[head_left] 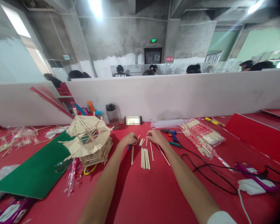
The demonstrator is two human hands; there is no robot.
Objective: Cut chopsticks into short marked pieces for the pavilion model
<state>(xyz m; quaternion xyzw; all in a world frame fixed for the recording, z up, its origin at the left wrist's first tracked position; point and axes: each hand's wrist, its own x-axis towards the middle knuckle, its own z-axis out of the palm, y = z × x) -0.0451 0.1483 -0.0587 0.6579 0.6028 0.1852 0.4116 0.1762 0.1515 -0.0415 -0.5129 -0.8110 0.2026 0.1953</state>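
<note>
My left hand [131, 138] is over the red table, its fingers pinched around a short wooden stick [138, 138]. Just right of it, my right hand [154, 136] has its fingers closed near the short sticks [142, 142]; whatever they hold is too small to make out. Between my forearms lies a row of longer sticks [145, 158]. Single sticks lie to either side of that row. A stick-built pagoda model [93, 140] stands left of my left arm.
A green board [35, 168] lies at left. Behind are a bottle [112, 116] and a phone [133, 120]. To the right are a blue glue gun [172, 134], bagged sticks [204, 133], black cables and a white plug [251, 186]. People sit beyond the partition [177, 93].
</note>
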